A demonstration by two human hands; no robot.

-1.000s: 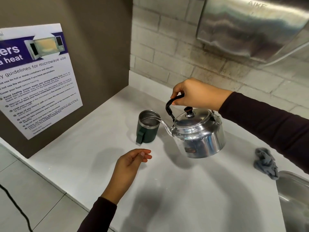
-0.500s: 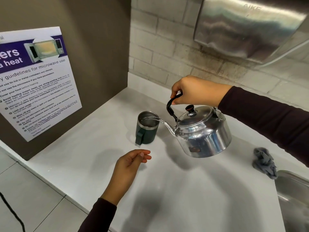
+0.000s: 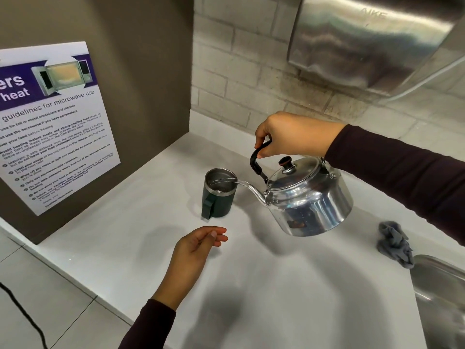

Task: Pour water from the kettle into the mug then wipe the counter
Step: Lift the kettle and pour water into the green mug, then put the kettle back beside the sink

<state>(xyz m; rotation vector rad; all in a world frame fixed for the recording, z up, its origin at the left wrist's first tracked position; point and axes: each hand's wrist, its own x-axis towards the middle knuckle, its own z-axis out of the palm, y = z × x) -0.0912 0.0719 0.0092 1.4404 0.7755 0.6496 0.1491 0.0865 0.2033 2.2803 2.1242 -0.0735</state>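
— Pouring, is it? Where do the kettle and mug stand for you?

— Your kettle hangs in the air above the worktop, tilted with its spout toward the mug. A thin stream of water runs from the spout tip across the mug's rim and into it. The mug stands upright on the worktop, dark green with a steel rim, its handle turned toward you.

— And your hands?

— Your right hand is closed around the kettle's black handle, fingers wrapped tight over the top of it. Your left hand holds nothing; it sits low over the worktop just in front of the mug, fingers loosely curled together, apart from the mug.

— What lies around them?

— A crumpled grey cloth lies on the worktop to your right, well apart from the kettle, just beside the steel sink. A microwave guidelines poster is fixed to the brown panel on your left. A steel dispenser is mounted on the brick wall above.
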